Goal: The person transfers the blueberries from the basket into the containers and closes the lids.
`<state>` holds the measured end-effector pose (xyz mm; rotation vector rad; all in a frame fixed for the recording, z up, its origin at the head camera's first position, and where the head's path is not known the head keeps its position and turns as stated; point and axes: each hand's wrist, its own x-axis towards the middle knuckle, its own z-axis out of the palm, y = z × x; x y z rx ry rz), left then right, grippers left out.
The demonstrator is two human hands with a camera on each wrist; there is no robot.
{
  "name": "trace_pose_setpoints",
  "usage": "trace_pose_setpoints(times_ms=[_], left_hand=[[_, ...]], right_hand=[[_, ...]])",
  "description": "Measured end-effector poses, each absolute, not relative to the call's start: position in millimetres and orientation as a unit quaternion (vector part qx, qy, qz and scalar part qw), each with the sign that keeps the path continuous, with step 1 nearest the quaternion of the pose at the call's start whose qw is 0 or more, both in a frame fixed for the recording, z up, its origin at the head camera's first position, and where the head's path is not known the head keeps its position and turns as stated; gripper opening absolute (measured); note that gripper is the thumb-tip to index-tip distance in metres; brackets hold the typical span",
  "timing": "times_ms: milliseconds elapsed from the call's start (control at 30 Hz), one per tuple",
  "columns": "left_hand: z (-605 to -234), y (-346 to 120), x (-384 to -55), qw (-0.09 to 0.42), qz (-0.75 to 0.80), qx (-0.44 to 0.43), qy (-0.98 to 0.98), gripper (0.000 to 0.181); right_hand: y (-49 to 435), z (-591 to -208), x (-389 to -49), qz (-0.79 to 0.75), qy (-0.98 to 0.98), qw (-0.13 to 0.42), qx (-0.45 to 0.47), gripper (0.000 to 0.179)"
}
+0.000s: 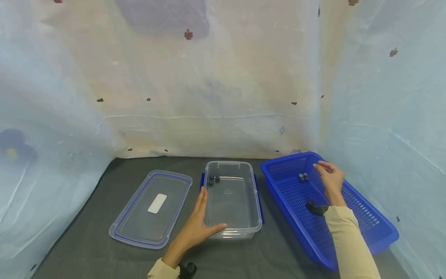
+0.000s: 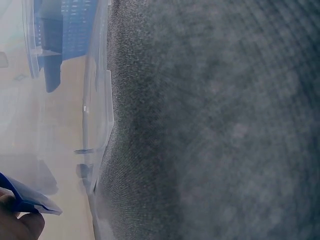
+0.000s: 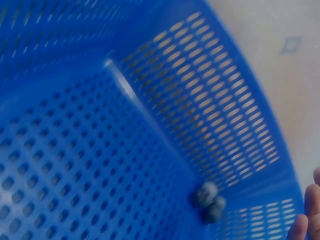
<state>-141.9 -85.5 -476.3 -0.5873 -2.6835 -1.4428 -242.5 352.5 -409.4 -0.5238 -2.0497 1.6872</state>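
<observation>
My left hand [image 1: 196,224] rests along the left side of a clear plastic food container [image 1: 231,201], fingers straight, thumb stretched over its front rim. In the left wrist view, fingertips touch the container's blue side latch [image 2: 22,195]. A few dark blueberries [image 1: 214,179] lie in the container's far left corner. Over the far right side of a blue perforated basket [image 1: 285,205] hovers my right hand [image 1: 331,179], its fingers loosely bent. Several blueberries [image 1: 303,177] sit in the basket's far corner, below and left of that hand. Fingertips [image 3: 312,197] show at the right wrist view's edge, without any berry visible between them.
Left of the container, its clear lid [image 1: 153,209] with a blue seal and a white label lies flat on the dark grey cloth [image 1: 115,263]. Pale patterned sheeting [image 1: 216,89] hangs behind and along both sides, close to the basket's right wall.
</observation>
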Motion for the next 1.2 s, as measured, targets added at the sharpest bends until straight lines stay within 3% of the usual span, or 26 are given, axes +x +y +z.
trace_pose_setpoints(times_ms=[167,1200], left_hand=[[-475.2,-86.4,-140.5,0.017,-0.465,-0.186,-0.865,0.122],[-476.3,-86.5,-135.8,0.024,-0.464,-0.186,-0.866,0.120]], right_hand=[[353.8,-421.7,-248.4,0.544,-0.786,0.205,-0.208,0.046],[348.3,-486.6,-263.8,0.444,-0.849,0.217,-0.186,0.032]])
